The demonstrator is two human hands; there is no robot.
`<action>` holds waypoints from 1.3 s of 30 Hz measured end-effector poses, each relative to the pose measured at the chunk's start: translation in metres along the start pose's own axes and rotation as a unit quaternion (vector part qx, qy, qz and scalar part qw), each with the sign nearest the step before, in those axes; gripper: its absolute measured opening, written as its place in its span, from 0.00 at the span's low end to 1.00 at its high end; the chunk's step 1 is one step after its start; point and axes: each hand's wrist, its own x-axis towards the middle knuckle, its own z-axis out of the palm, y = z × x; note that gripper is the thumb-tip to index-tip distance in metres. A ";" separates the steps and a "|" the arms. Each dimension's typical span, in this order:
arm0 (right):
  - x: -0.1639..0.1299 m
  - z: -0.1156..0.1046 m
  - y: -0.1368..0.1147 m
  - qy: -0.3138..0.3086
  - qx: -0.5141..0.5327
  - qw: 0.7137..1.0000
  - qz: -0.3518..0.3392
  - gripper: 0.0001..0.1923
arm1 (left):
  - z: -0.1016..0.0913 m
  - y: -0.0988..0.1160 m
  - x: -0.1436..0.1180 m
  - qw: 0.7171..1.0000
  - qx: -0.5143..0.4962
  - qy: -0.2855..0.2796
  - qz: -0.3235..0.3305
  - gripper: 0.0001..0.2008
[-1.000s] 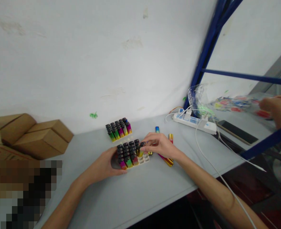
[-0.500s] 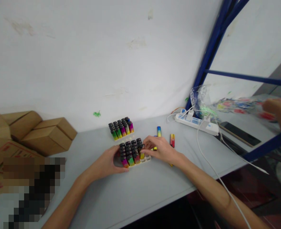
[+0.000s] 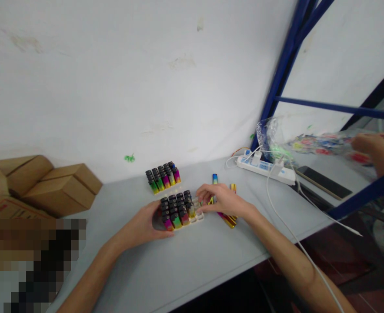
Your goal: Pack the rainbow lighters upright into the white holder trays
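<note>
A white tray (image 3: 199, 218) holds upright lighters (image 3: 176, 209) with black tops and coloured bodies. Bare slots show along its right side. My left hand (image 3: 142, 225) curves around the tray's left end, thumb at the front corner, gripping it. Just right of the filled rows hovers my right hand (image 3: 226, 201), its thumb and fingers apart with nothing seen between them. Nearest to it stands a yellowish lighter (image 3: 192, 210) in the tray. Loose lighters (image 3: 228, 220) lie on the table under and beside my right hand, partly hidden by it.
Behind stands a second rack of lighters (image 3: 163, 179). Cardboard boxes (image 3: 66, 191) are stacked at left. A power strip (image 3: 266, 168), white cable, phone (image 3: 324, 181) and blue metal frame (image 3: 272, 98) are at right. Beyond the frame, another person's hand (image 3: 371, 145) is near plastic bags.
My right hand has let go of the yellowish lighter, which now stands in the tray, and has drawn slightly right with fingers parted. My left hand keeps its place on the tray.
</note>
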 end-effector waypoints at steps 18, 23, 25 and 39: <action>-0.003 0.000 0.023 0.065 -0.317 0.923 0.209 0.22 | -0.002 0.006 0.000 1.000 0.006 0.003 0.002 0.25; -0.001 0.000 0.016 0.038 -0.336 0.912 0.231 0.25 | -0.001 0.005 0.001 1.000 -0.004 0.006 0.002 0.26; -0.002 0.001 0.016 0.038 -0.347 0.907 0.235 0.22 | -0.001 0.004 0.001 1.000 -0.004 0.005 0.001 0.25; 0.005 0.002 -0.009 0.069 0.311 0.945 0.078 0.22 | -0.001 0.002 0.000 1.000 0.007 -0.001 -0.001 0.28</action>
